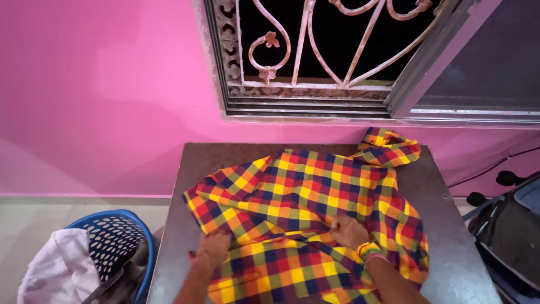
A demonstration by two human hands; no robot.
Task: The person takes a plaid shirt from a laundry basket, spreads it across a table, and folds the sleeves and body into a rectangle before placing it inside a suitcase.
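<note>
Here, nearest the camera, the left hand (214, 245) is pressing down on the checked shirt (306, 208), its grip clenched on a fold of the red, yellow and blue cloth at the near left of the garment. Just beside it, the right hand (349, 231), wearing coloured bangles (367, 251) at the wrist, is likewise pinching a ridge of the fabric near the shirt's middle, so both grips are grasping cloth rather than lying flat. The shirt is lying spread across the grey tabletop (450, 247), covering most of it, with its collar end (388, 145) bunching up at the far right corner, close to the wall. Judging by the gathered ridge between the hands, the step in hand seems to be drawing the cloth in to smooth or fold it; the next move would call for both hands pulling evenly so the fabric is lying flat without fresh creases. To the left, below the tabletop, a blue perforated laundry basket (121, 236) is holding a white cloth (59, 270). Farther off, the pink wall (101, 95) is rising behind, and above it a window with a scrolled metal grille (315, 45) is showing darkness outside.
</note>
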